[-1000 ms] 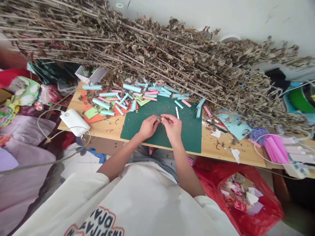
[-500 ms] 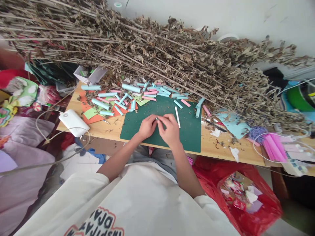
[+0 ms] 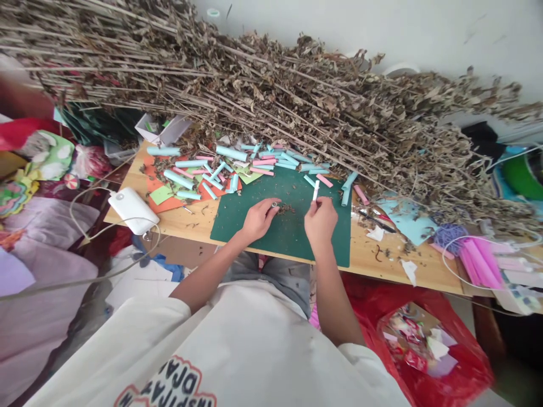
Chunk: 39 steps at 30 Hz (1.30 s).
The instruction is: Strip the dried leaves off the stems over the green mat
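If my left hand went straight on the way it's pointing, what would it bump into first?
Most likely the small heap of crumbled brown dried leaves on the dark green rectangular mat, just beyond your left hand. The hand's height is unclear, so it might pass over.

- A slim white stick (image 3: pixel 316 190), straight and plain, gripped low in my right hand (image 3: pixel 321 221), its free end pointing away from me.
- A small tube (image 3: pixel 275 205), pinched in my left hand (image 3: pixel 258 219), mostly hidden by my fingers (its colour I can't make out).
- Dry brown crumbs (image 3: pixel 286 209), loosely heaped on the green mat (image 3: pixel 292 237), just beside the tube.
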Each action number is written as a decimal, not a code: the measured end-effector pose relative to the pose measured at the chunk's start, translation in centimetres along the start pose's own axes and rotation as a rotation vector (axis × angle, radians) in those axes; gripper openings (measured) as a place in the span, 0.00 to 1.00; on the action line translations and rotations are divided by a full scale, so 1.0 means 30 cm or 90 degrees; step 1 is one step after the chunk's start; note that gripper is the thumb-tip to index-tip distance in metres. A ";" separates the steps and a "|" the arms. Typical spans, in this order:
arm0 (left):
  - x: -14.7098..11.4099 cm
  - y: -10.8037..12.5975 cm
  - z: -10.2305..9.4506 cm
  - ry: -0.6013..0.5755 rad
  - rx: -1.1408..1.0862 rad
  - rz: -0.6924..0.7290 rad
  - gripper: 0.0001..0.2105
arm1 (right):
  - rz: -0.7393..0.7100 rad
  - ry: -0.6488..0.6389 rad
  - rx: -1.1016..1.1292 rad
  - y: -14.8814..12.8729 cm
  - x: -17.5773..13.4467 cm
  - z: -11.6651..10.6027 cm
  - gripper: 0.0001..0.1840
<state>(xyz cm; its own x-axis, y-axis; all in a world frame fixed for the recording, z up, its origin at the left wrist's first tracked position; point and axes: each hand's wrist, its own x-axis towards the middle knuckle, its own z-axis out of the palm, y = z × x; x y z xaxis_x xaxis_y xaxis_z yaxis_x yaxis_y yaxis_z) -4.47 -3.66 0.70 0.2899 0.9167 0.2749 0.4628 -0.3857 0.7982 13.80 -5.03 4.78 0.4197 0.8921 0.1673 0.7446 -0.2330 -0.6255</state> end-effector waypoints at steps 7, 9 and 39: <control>0.000 -0.004 0.002 -0.004 -0.001 0.026 0.13 | -0.038 -0.037 0.436 -0.178 -0.086 -0.065 0.14; -0.001 -0.006 0.005 -0.007 -0.002 0.031 0.13 | -0.070 -0.046 0.426 -0.192 -0.102 -0.057 0.14; 0.000 -0.013 0.008 -0.001 0.042 0.044 0.14 | -0.286 -0.147 0.134 -0.202 -0.046 -0.030 0.08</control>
<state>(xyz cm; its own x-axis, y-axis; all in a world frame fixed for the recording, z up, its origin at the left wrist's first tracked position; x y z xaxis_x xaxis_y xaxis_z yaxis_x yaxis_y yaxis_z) -4.46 -3.53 0.26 0.3242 0.8876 0.3272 0.4952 -0.4540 0.7407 9.15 -5.21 9.03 -0.0585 0.9531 0.2969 0.6942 0.2526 -0.6740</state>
